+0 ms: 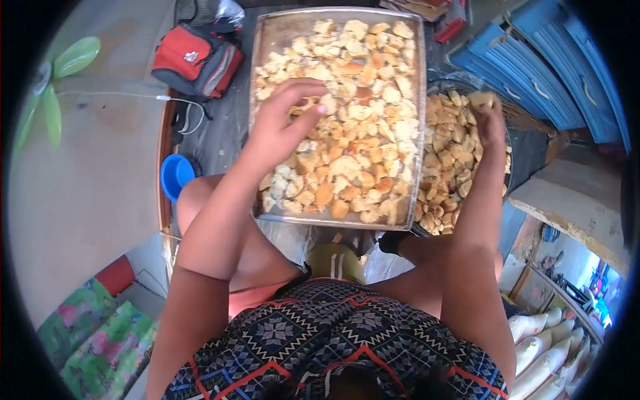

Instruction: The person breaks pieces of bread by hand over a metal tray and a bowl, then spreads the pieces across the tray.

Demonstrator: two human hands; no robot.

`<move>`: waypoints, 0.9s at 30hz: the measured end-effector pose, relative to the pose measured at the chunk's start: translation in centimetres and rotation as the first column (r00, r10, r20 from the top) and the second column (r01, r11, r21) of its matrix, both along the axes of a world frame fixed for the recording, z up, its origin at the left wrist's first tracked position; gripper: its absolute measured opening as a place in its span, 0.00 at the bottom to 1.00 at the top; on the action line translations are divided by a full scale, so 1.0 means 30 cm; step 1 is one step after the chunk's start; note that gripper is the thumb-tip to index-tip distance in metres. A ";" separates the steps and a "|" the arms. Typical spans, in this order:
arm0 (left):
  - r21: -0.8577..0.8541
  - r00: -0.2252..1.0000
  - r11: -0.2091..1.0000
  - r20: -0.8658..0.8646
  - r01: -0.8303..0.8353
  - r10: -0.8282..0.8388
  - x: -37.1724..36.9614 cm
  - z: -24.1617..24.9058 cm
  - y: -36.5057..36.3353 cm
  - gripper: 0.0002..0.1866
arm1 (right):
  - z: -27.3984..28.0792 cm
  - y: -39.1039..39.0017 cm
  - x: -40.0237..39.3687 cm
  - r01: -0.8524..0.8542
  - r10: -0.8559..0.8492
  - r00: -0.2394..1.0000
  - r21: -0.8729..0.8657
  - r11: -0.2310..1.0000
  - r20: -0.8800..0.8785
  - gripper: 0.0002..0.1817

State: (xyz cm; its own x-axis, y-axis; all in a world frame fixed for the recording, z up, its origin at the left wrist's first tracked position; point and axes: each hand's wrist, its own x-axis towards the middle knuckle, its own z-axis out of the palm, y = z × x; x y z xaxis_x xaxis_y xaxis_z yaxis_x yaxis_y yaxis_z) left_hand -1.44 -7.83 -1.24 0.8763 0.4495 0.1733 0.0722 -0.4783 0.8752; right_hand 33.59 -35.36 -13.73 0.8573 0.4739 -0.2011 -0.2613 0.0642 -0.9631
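Observation:
A large metal tray [267, 37] lies in front of me, heaped with several pale and golden bread chunks [363, 133]. My left hand [283, 120] rests on the pile at the tray's left side, fingers curled around some chunks. To the right stands a round container [445, 79] full of similar chunks [447, 173]. My right hand [490, 117] hovers over its far side, fingers pinched on a chunk [481, 99].
A red and grey bag [197, 60] lies at the back left, with a white cable [120, 95] beside it. A blue bowl [175, 175] sits left of the tray. Blue panels [547, 60] stand at the back right. White sacks [540, 347] lie at the lower right.

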 end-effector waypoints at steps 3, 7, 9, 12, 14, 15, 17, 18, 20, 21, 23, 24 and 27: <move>-0.166 0.998 0.985 0.042 0.047 -0.040 -0.022 0.003 -0.003 0.18 | 0.381 0.268 -0.227 -0.299 0.304 0.915 -0.059 0.952 0.266 0.25; -0.550 0.987 0.835 0.146 0.030 0.061 -0.033 0.066 0.009 0.26 | 0.576 0.525 -0.602 -0.563 0.658 0.656 -0.341 0.753 0.370 0.30; -0.544 0.973 0.838 0.212 0.040 0.092 -0.042 0.086 0.034 0.27 | 0.560 0.607 -0.724 -0.592 0.642 0.588 -0.279 0.756 0.493 0.28; -0.552 0.972 0.833 0.181 -0.024 0.148 -0.062 0.082 0.100 0.25 | 0.561 0.680 -0.813 -0.546 0.584 0.558 -0.269 0.794 0.590 0.26; -0.546 0.976 0.835 0.137 -0.066 0.166 -0.073 0.093 0.128 0.21 | 0.552 0.708 -0.829 -0.543 0.548 0.624 -0.194 0.817 0.557 0.25; -0.548 0.975 0.834 0.141 -0.067 0.171 -0.080 0.098 0.137 0.21 | 0.553 0.717 -0.836 -0.546 0.552 0.619 -0.199 0.814 0.559 0.25; -0.439 0.976 0.894 0.142 -0.087 0.165 -0.092 0.106 0.148 0.20 | 0.556 0.729 -0.848 -0.512 0.590 0.595 -0.309 0.801 0.546 0.22; -0.440 0.975 0.894 0.147 -0.086 0.166 -0.093 0.103 0.152 0.20 | 0.554 0.737 -0.851 -0.511 0.592 0.590 -0.313 0.800 0.549 0.22; -0.344 0.971 0.926 0.122 -0.154 0.207 -0.090 0.091 0.152 0.19 | 0.546 0.750 -0.855 -0.501 0.572 0.614 -0.291 0.815 0.544 0.19; -0.345 0.970 0.926 0.127 -0.152 0.206 -0.089 0.097 0.151 0.19 | 0.555 0.755 -0.854 -0.498 0.571 0.612 -0.293 0.816 0.547 0.19; -0.379 0.954 0.893 0.074 -0.241 0.289 -0.089 0.107 0.143 0.17 | 0.576 0.759 -0.848 -0.522 0.590 0.687 -0.278 0.807 0.423 0.15; -0.380 0.954 0.893 0.078 -0.240 0.289 -0.088 0.108 0.151 0.17 | 0.578 0.763 -0.840 -0.520 0.590 0.686 -0.280 0.807 0.425 0.15; -0.701 0.914 0.711 0.252 -0.053 0.316 -0.081 0.101 0.189 0.15 | 0.572 0.788 -0.811 -0.578 0.569 0.814 0.063 0.814 0.121 0.14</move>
State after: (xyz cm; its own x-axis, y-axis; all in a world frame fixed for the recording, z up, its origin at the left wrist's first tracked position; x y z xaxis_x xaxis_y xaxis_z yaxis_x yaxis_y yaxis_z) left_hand -3.88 -2.15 1.78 0.7081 0.7058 0.0215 -0.2598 0.2321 0.9373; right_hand 9.26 -11.72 3.42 0.4363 0.8974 -0.0659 -0.1895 0.0200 -0.9817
